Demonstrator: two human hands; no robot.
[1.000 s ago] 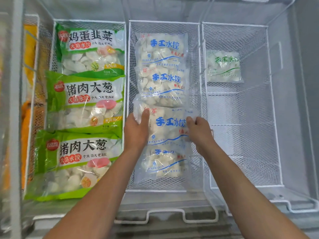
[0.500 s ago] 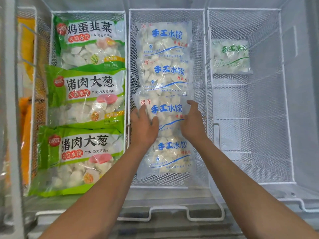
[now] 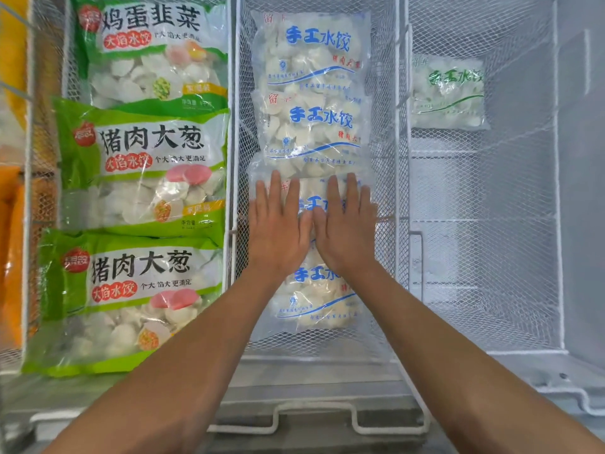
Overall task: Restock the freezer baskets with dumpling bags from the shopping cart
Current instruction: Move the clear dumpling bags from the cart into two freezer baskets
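The middle wire basket [image 3: 236, 132] holds several clear dumpling bags with blue lettering, laid in an overlapping row. My left hand [image 3: 278, 224] and my right hand [image 3: 343, 224] lie flat side by side, fingers straight, pressing on the third bag [image 3: 316, 188]. Its lettering is mostly hidden under my hands. Another blue-lettered bag [image 3: 314, 299] lies nearer me, partly under my wrists, and two more lie beyond, the nearer of them [image 3: 314, 132] overlapping the pressed bag's far edge. The left basket holds three green-printed dumpling bags [image 3: 140, 158].
The right wire basket [image 3: 556, 191] holds one clear bag with green lettering [image 3: 448, 93] at its far end. White wire handles [image 3: 314, 417] run along the freezer's front edge. Orange packages [image 3: 13, 257] sit at the far left behind mesh.
My hands held the bag by its sides and slid it forward. Now both lie flat on top of it, fingers straight. The camera has moved closer to the baskets.
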